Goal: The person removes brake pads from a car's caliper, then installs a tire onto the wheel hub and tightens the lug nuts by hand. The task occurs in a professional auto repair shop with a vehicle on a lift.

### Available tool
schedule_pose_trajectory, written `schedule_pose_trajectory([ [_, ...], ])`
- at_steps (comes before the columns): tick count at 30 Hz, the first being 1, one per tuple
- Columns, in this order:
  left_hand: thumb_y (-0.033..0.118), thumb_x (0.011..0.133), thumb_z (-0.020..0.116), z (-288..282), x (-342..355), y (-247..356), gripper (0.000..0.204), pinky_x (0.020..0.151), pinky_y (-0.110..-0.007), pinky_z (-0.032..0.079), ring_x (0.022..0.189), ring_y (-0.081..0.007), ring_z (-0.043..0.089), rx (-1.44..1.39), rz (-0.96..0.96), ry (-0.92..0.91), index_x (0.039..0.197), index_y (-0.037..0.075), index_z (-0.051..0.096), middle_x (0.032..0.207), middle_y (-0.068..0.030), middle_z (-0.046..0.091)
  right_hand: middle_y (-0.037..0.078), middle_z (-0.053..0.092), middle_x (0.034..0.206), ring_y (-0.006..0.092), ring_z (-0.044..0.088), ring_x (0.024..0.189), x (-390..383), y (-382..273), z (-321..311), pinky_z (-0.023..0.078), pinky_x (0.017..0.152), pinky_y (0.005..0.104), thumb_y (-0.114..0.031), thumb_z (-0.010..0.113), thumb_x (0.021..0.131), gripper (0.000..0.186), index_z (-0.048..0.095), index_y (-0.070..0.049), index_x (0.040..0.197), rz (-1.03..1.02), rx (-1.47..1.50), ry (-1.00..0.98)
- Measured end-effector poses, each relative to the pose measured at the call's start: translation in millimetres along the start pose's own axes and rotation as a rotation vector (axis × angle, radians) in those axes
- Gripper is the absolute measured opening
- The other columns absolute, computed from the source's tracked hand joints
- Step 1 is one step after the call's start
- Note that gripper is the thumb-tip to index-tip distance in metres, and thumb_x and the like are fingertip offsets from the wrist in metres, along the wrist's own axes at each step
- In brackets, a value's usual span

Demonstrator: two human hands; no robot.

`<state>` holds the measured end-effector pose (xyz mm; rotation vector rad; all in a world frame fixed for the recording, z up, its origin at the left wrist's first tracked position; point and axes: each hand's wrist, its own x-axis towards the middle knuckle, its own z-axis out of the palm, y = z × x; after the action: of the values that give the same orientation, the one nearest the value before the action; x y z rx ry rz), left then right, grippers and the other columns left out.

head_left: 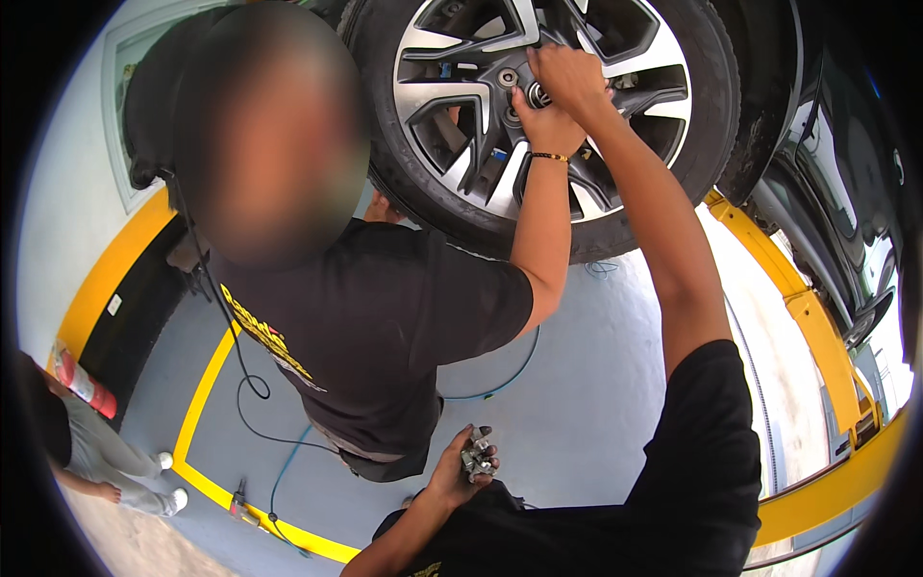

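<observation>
An alloy wheel with its tyre [394, 163] is on a raised vehicle. My right hand [569, 79] is at the wheel's hub, fingers curled in around the lug holes; what they pinch is hidden. Low in front of my body, my left hand [452, 473] cups several silver lug nuts [478, 456], its fingertips dark with grime. A co-worker in a dark shirt [375, 308] stands to my left. That person's hand [550, 125], with a bracelet at the wrist, is also at the hub, just below mine, and their other hand [383, 209] is near the tyre's lower left edge.
Yellow lift parts [817, 337] stand at right beside the dark vehicle body [846, 163]. Hoses [274, 481] trail over the grey floor near a power tool [242, 508]. A red fire extinguisher [85, 383] and another person's legs [111, 452] are at far left.
</observation>
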<state>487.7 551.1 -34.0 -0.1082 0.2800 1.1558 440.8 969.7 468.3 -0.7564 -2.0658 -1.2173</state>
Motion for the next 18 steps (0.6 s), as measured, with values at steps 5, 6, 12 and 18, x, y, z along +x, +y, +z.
schedule_pose_trajectory([
  [5,0.050,0.113,0.051,-2,-10,-3,0.035,0.050,-0.024,0.041,0.089,-0.0233,0.062,0.012,0.021,0.023,0.125,0.020,0.064,0.098,-0.0073,0.064,0.018,0.080,0.090,0.0350,0.081,0.080,-6,-8,2,0.064,0.062,0.0456,-0.044,0.057,0.108,0.053,0.077,0.000,0.086,0.038,-0.057,0.139],
  [6,0.050,0.113,0.051,-2,-9,-4,0.035,0.050,-0.024,0.041,0.090,-0.0232,0.062,0.007,0.025,0.020,0.125,0.020,0.064,0.098,-0.0074,0.064,0.018,0.080,0.090,0.0350,0.081,0.080,-10,-6,7,0.064,0.063,0.0453,-0.045,0.057,0.108,0.054,0.078,0.000,0.087,0.031,-0.075,0.170],
  [12,0.050,0.113,0.052,-2,-6,5,0.035,0.051,-0.024,0.043,0.091,-0.0230,0.063,-0.008,0.048,-0.001,0.126,0.020,0.063,0.099,-0.0073,0.064,0.017,0.080,0.089,0.0348,0.081,0.080,0,-1,12,0.064,0.066,0.0473,-0.049,0.057,0.106,0.052,0.081,-0.004,0.094,0.076,-0.059,0.091],
  [18,0.051,0.112,0.052,-5,-8,5,0.036,0.051,-0.024,0.043,0.091,-0.0229,0.063,0.009,0.051,0.013,0.126,0.020,0.063,0.099,-0.0071,0.064,0.019,0.079,0.099,0.0355,0.081,0.078,-1,-3,-1,0.064,0.064,0.0461,-0.040,0.061,0.100,0.046,0.075,0.002,0.108,0.082,-0.042,0.034],
])
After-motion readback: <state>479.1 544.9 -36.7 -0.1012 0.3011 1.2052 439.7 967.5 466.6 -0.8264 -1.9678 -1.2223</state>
